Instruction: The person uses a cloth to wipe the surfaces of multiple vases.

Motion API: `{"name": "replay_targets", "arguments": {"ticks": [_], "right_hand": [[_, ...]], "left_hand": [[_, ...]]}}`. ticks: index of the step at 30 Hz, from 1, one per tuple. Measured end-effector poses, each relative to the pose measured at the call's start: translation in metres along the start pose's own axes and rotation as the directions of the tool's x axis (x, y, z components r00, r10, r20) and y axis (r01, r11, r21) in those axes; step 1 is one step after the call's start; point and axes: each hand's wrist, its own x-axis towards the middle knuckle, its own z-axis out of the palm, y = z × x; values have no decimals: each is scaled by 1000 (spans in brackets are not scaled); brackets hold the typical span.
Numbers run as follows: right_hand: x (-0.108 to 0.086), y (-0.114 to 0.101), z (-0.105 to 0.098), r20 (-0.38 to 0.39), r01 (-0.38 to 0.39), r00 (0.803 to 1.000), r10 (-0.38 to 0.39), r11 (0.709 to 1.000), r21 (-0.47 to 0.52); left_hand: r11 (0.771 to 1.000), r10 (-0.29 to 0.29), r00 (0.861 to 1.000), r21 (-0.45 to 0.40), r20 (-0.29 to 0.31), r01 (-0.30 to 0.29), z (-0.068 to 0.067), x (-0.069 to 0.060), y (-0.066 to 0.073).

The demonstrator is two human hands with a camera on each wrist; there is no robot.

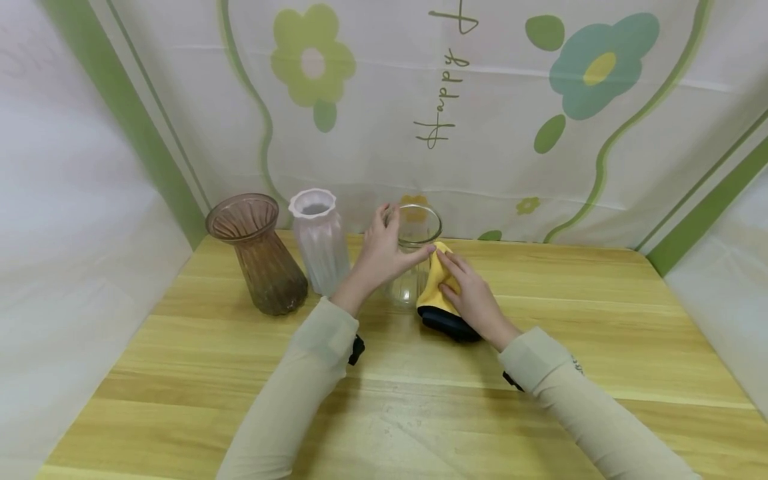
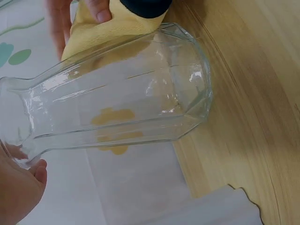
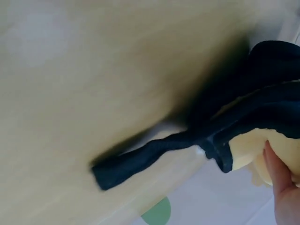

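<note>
Printed fabric, off-white with green bands and flat flower shapes, forms the backdrop (image 1: pixel 372 100) across the upper frame; below it extends a smooth tabletop (image 1: pixel 600 313) with pale yellow wood grain. Clear glass vase (image 2: pixel 117 93): positioned upright at the centre of the head view, with a round flared rim, narrowed neck, flat-faceted body and angular base. Left hand (image 1: pixel 384 247): fingers and thumb grip the vase at the rim and neck. Right hand (image 1: pixel 471 290): fingers and thumb grasp a soft yellow cloth (image 1: pixel 437 287) against the right side of the glass. Black fabric edging (image 1: pixel 447 323) borders the cloth; in the right wrist view, a narrow black strip projects from it toward the lower left. Left of centre stand a white vase (image 1: pixel 321 250) with a scalloped rim and a translucent brown vase (image 1: pixel 264 260) with vertical ribs and a wide mouth.
</note>
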Motion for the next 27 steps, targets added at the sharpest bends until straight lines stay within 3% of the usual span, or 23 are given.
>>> {"name": "replay_targets", "arguments": {"ticks": [10, 19, 27], "right_hand": [[-5, 3, 3, 55, -21, 998, 23, 999, -37], [3, -4, -7, -37, 38, 999, -38, 999, 2], [11, -12, -18, -25, 34, 999, -33, 999, 23]], "left_hand": [[1000, 5, 999, 1, -44, -5, -1, 1, 1], [998, 4, 999, -64, 35, -2, -6, 3, 0], [996, 12, 998, -86, 68, -7, -4, 4, -3]]}}
